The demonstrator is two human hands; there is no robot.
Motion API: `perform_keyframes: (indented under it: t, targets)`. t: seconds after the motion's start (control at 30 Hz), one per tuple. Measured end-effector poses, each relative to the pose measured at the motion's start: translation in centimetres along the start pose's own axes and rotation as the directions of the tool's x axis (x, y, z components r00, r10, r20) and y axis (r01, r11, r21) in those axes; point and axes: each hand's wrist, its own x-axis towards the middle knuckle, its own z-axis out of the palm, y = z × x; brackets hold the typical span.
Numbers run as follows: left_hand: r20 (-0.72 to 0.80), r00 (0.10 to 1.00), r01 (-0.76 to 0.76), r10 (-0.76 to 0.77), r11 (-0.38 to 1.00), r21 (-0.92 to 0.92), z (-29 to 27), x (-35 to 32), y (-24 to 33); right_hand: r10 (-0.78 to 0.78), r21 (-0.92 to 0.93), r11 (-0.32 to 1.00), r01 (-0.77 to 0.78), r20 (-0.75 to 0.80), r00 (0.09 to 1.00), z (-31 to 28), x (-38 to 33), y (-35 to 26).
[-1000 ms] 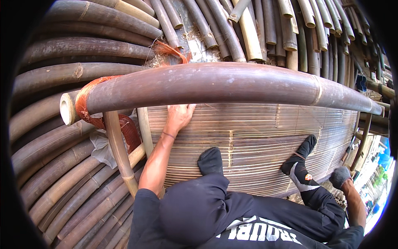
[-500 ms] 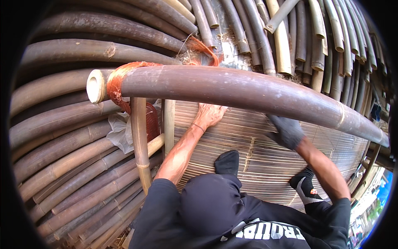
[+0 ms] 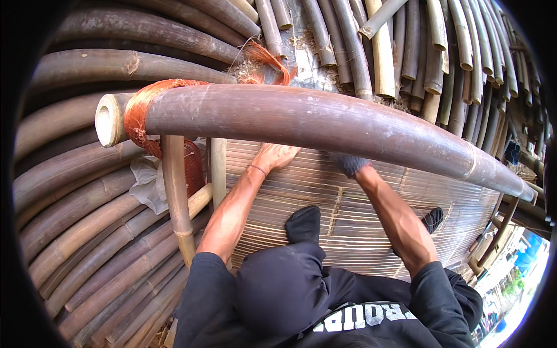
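A thick brown bamboo pole [image 3: 325, 119] runs across the view, its left end bound with orange cord [image 3: 138, 110]. My bare left hand [image 3: 277, 155], a thin band on the wrist, reaches up to the pole's underside. My right hand [image 3: 348, 164], in a dark glove, grips the pole's lower side just to the right of it. The pole hides the fingertips of both hands. Under my arms lies a mat of split bamboo slats [image 3: 336, 203].
Thin upright bamboo posts [image 3: 175, 197] stand under the pole's left end, beside a white plastic sheet [image 3: 148, 182]. Stacked bamboo poles [image 3: 75, 232] fill the left and top. My dark shoes [image 3: 304, 223] rest on the slats. A street shows at the lower right.
My right hand came up from the lower right to the pole, then slid left along it close to my left hand. The pole's bound end sits further right in view.
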Motion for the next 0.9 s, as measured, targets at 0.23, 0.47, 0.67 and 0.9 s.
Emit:
perform_keyframes:
  t: [0.23,0.47,0.67,0.9]
  targets:
    - [0.069,0.989,0.136,-0.128,0.982,-0.133,-4.1,-0.2,3.2,0.164,0.628,0.705,-0.329,0.307,0.937,-8.5,-0.7,-11.3]
    - [0.243,0.94,0.252,-0.239,0.967,-0.024,-3.7,-0.2,2.5,0.082,0.008,0.996,-0.084,0.136,0.987,-7.5,-0.3,-9.2]
    - [0.222,0.96,0.191,-0.172,0.979,-0.067,-3.6,-0.4,2.2,0.015,-0.216,0.972,0.089,0.439,0.899,-2.0,-0.4,-11.7]
    - [0.201,0.962,0.248,-0.182,0.89,-0.382,1.1,-1.9,-0.8,0.04,-0.065,0.998,-0.001,0.601,0.798,-5.6,-1.4,-8.1]
